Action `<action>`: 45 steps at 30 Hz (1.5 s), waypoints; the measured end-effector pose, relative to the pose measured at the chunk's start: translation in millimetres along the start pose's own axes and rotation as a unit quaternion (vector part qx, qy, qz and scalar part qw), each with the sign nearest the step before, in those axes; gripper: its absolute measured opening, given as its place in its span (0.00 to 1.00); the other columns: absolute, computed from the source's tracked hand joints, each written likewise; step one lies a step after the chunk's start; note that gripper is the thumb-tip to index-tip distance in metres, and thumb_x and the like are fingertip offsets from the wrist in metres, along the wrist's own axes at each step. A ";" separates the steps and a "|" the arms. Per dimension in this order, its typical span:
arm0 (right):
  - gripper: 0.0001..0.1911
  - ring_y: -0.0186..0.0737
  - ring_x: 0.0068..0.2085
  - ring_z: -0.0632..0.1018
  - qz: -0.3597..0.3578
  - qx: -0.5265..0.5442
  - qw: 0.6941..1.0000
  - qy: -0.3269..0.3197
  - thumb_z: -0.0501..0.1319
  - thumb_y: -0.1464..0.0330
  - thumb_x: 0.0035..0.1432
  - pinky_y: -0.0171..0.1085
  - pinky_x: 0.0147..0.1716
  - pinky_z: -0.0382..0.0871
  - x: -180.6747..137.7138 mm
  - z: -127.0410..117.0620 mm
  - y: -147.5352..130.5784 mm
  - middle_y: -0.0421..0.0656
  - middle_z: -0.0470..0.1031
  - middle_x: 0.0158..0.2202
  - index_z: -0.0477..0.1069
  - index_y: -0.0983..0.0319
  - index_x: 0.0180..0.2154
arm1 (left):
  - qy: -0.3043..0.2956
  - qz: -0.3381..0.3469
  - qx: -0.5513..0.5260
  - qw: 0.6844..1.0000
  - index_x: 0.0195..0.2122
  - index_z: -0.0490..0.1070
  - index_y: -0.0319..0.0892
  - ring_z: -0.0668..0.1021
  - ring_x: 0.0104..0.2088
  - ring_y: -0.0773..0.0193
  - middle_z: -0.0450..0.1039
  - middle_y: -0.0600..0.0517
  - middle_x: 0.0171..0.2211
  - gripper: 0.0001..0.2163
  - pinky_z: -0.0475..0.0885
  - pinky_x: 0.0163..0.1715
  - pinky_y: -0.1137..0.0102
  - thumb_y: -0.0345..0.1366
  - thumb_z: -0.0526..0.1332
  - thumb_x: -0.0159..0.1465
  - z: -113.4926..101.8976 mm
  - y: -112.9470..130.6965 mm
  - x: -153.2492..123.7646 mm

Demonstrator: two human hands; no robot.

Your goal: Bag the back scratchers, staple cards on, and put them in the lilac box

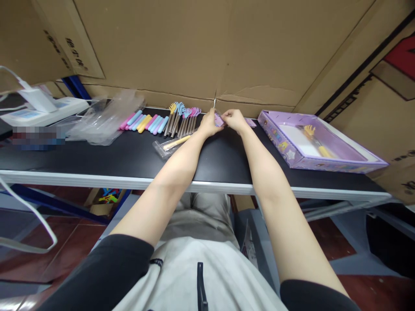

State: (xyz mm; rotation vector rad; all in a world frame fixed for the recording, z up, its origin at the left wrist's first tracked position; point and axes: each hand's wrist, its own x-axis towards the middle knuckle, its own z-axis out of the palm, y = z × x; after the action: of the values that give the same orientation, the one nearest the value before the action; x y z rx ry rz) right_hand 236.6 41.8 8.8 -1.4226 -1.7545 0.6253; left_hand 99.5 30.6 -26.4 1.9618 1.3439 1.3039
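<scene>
At the back of the black table, my left hand [209,125] is closed on a small purple card [219,120], with what looks like clear plastic around it. My right hand [236,120] pinches at the card's right edge. A clear plastic sleeve [159,149] with a yellow-handled piece inside lies partly beneath my left forearm. Left of my hands are metal rods with claw-shaped heads [185,113] in yellow, blue and pink. Beside them runs a row of pastel handles [144,123]. Another purple card [250,123] lies behind my right wrist.
A purple open box [298,161] at right holds a yellow claw-headed piece [310,130]. Clear plastic sleeves [108,121] are piled at left, near a white power strip [48,113] with a plugged-in charger. Cardboard [194,47] walls the back. A bin of colourful pieces [108,196] sits below the table.
</scene>
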 end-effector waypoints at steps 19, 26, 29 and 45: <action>0.12 0.33 0.28 0.73 0.052 0.041 0.998 -0.023 0.64 0.74 0.65 0.36 0.35 0.72 -14.8 -1.3 -14.1 0.40 0.73 0.27 0.66 0.61 0.29 | -0.014 0.089 0.113 0.989 0.64 0.68 0.41 0.77 0.58 0.43 0.75 0.38 0.57 0.32 0.70 0.60 0.56 0.29 0.71 0.57 10.4 -23.1 12.4; 0.14 0.35 0.26 0.74 0.036 0.025 0.999 0.022 0.60 0.79 0.64 0.38 0.39 0.75 -9.1 -0.2 -9.6 0.38 0.69 0.22 0.65 0.60 0.26 | -0.001 0.072 0.071 0.995 0.69 0.64 0.42 0.79 0.56 0.42 0.77 0.38 0.53 0.40 0.72 0.58 0.54 0.30 0.73 0.54 12.4 -27.2 14.4; 0.13 0.35 0.26 0.74 0.046 0.034 0.998 0.000 0.61 0.78 0.63 0.39 0.40 0.75 -13.2 -1.7 -14.8 0.39 0.70 0.22 0.68 0.61 0.26 | -0.003 0.057 0.038 0.998 0.69 0.62 0.41 0.80 0.54 0.43 0.78 0.37 0.51 0.40 0.73 0.56 0.54 0.33 0.74 0.55 11.9 -25.8 14.4; 0.03 0.43 0.39 0.80 -0.014 -0.055 0.998 0.037 0.63 0.74 0.54 0.42 0.48 0.77 7.1 -3.3 4.8 0.45 0.79 0.30 0.76 0.63 0.30 | -0.034 0.004 0.096 0.995 0.73 0.56 0.43 0.74 0.65 0.46 0.73 0.37 0.62 0.45 0.69 0.62 0.58 0.29 0.74 0.55 -1.0 5.0 -1.9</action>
State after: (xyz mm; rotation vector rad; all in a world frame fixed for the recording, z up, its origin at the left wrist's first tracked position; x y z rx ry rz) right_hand 241.6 49.6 8.9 -1.4737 -1.7704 0.4622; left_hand 100.9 26.6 -23.0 2.1203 1.4765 1.1358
